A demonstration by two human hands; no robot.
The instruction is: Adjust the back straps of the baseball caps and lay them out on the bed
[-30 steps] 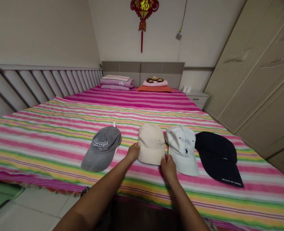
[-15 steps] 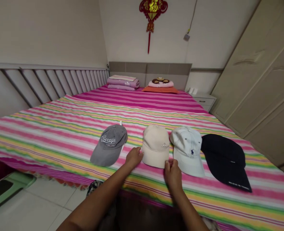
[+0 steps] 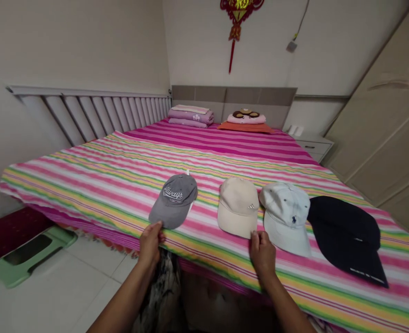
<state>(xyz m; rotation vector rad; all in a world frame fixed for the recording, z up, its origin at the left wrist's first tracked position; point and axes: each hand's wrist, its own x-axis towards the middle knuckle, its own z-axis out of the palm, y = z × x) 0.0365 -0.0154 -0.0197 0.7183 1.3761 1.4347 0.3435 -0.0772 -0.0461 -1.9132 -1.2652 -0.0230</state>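
Four kinds of colour mark the row of baseball caps on the striped sheet [image 3: 204, 245]. At its left end lies a grey baseball cap [image 3: 175, 208] with white lettering, its brim pinched by my left hand [image 3: 150, 243]. A beige baseball cap [image 3: 237, 208] sits to its right, and the closed fingers of my right hand [image 3: 263, 254] grip the front right edge of its brim. Close beside that cap rests a pale blue baseball cap [image 3: 285, 217] with a small dark emblem. A black baseball cap [image 3: 346, 236] is at the right end, touching or nearly touching the blue one.
Folded purple bedding [image 3: 190, 116] and an orange pillow [image 3: 244, 126] lie by the headboard [image 3: 259, 95]. A nightstand [image 3: 311, 143] and wardrobe [image 3: 381, 120] stand right. On the left are a white railing [image 3: 100, 111] and, on the floor, a green stool [image 3: 34, 256].
My left hand has moved left from the beige cap to the grey cap's brim. My right hand stays at the beige brim. The view has turned left.
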